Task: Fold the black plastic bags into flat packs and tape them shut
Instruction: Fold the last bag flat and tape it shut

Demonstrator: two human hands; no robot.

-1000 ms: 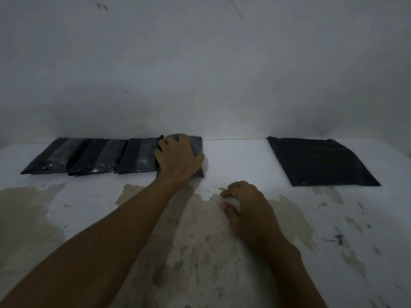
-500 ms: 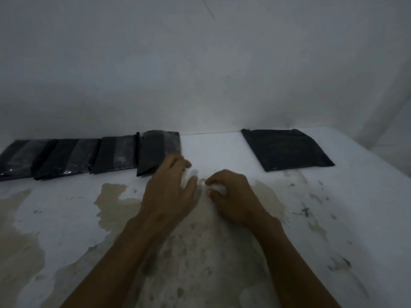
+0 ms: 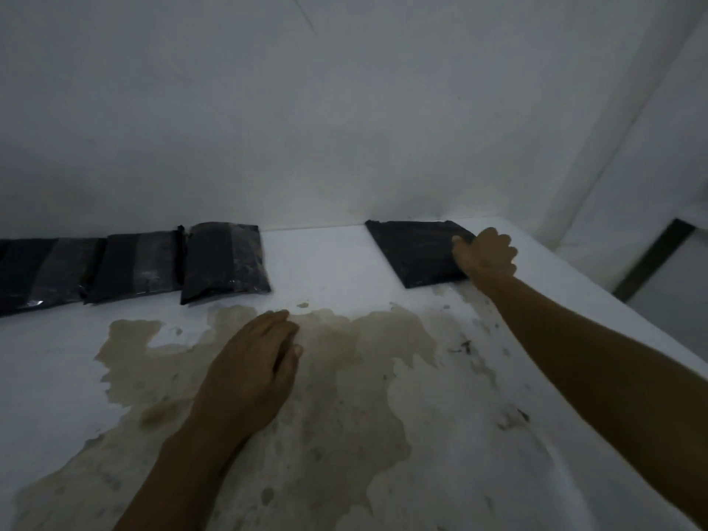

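An unfolded black plastic bag [image 3: 413, 251] lies flat at the back right of the white table [image 3: 344, 270]. My right hand [image 3: 485, 254] is stretched out over the bag's right corner, thumb on top and fingers curled round its edge. My left hand [image 3: 254, 362] rests flat on the stained middle of the table, fingers straight, holding nothing. Three folded black packs lie in a row along the back left: the nearest pack [image 3: 226, 258], a second pack [image 3: 138, 266] and a third pack [image 3: 38, 274], each with a glossy tape band.
A large brownish stain [image 3: 344, 396] spreads over the table's centre and front. A white wall [image 3: 344, 128] rises straight behind the table. The table's right edge [image 3: 597, 297] drops off beside a dark-framed opening [image 3: 651, 258].
My left hand has left the newest folded pack and come back to the table's middle. My right hand moved from the middle out to the flat bag at the back right. The view swung right.
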